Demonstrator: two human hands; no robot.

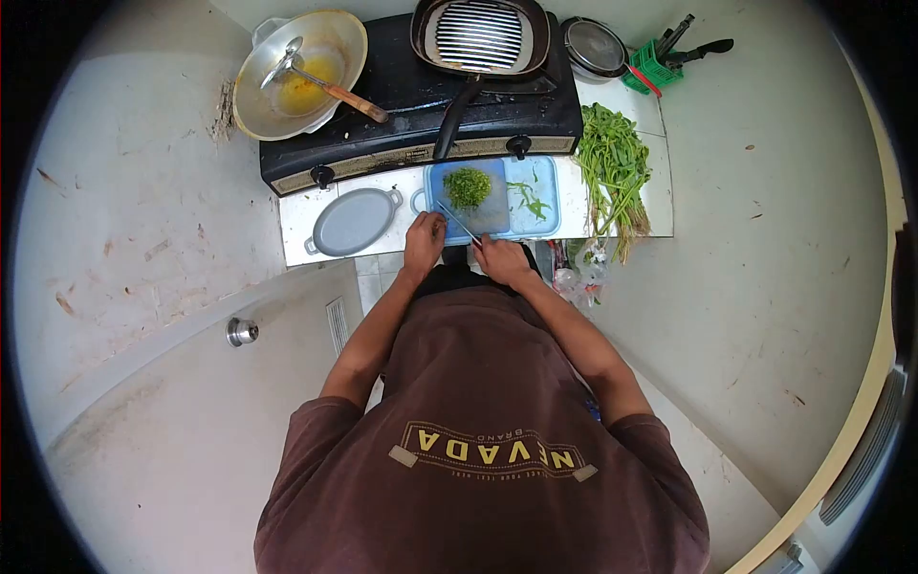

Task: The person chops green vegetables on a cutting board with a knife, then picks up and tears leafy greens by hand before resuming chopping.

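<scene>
My right hand (502, 258) grips a knife (460, 221) at the front edge of a blue cutting board (532, 221). Its thin blade slants up and left across the board's darker section. At the board's front left corner, my left hand (425, 241) has its fingers curled together close to the blade; whatever they may hold is hidden. Beyond the blade lies a heap of finely chopped greens (467, 188). Several loose green leaves (528, 199) are spread over the lighter right section of the board.
A grey oval dish (355, 222) sits left of the board, and a bunch of leafy greens (614, 158) lies to the right. Behind is a black gas stove (382, 142) bearing a wok (247, 99) with a ladle (337, 93) and a grill pan (541, 36). A green basket (654, 69) holds knives.
</scene>
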